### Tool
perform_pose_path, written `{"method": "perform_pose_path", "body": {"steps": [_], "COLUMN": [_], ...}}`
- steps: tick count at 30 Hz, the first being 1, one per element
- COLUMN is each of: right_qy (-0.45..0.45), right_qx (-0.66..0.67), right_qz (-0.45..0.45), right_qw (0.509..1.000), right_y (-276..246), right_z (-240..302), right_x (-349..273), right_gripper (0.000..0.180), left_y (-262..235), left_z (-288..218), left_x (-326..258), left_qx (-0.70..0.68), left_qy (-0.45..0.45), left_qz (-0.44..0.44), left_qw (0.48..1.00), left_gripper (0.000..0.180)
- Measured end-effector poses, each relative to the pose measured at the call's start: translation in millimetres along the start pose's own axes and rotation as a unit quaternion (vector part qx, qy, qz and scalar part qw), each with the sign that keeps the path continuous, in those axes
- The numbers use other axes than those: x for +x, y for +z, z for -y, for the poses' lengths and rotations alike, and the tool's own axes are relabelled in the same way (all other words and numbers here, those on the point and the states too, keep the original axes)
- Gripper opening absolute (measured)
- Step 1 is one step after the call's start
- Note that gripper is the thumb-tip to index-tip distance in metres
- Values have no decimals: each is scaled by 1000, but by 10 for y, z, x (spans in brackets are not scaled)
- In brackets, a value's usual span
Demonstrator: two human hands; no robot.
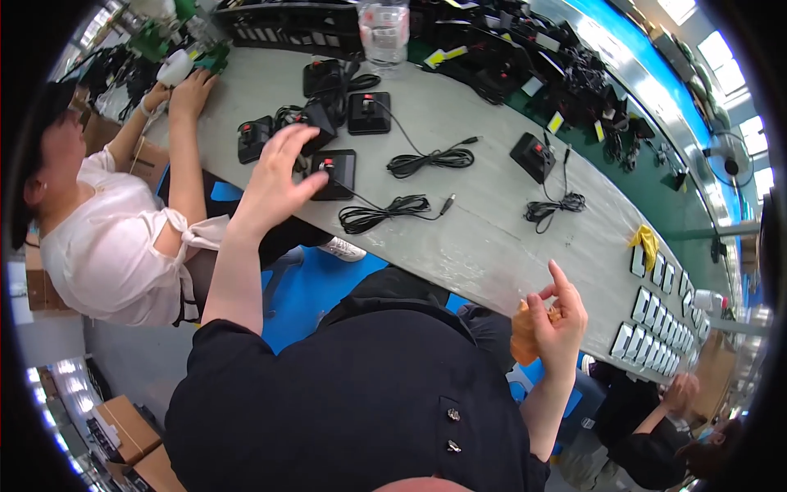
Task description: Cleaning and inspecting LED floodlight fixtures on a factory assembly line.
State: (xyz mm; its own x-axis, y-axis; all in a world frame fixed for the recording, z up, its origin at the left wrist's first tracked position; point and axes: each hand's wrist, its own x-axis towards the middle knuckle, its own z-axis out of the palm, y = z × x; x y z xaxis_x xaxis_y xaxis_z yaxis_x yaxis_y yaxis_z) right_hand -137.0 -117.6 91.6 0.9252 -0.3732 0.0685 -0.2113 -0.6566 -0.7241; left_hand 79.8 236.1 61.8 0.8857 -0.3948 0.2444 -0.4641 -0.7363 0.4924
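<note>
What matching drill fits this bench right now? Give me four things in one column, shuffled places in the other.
Things:
1. left hand
2. right hand
3. yellow cloth
4. clear plastic cup

Places:
A. far edge of the table, top of view
B. over a black box with a red button
C. off the near edge, holding something orange
D. on the table near the white tiles

Pairs: 1-B, 2-C, 3-D, 4-A

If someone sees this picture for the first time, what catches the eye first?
The left hand, fingers spread, reaches over a flat black box with a red button on the long grey workbench. The right hand holds something orange near the bench's edge. Rows of small white-framed plates lie at the right end.
</note>
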Motion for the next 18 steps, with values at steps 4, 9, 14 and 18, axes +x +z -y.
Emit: {"method": "perform_pose_path", "body": {"steps": [4, 9, 14, 18], "right_qy": [-8, -10, -7, 7], "right_qx": [-21, -19, -19, -33], "right_qz": [4, 13, 17, 18], "right_qw": [1000, 1000, 1000, 999], "right_y": [-18, -40, -56, -99], "right_z": [-28, -70, -135, -180], "right_x": [-77, -159, -235, -290], "right_gripper": [51, 49, 45, 44], "left_y": [-35, 76, 257, 147], "left_z": [32, 264, 458, 504], "left_x": [321, 367, 343, 159], "left_qx": [96, 122, 189, 110], "left_qy": [41, 6, 42, -4], "left_qz": [10, -52, -51, 6], "left_qw": [995, 991, 980, 994], "left_gripper": [45, 39, 37, 41]}}
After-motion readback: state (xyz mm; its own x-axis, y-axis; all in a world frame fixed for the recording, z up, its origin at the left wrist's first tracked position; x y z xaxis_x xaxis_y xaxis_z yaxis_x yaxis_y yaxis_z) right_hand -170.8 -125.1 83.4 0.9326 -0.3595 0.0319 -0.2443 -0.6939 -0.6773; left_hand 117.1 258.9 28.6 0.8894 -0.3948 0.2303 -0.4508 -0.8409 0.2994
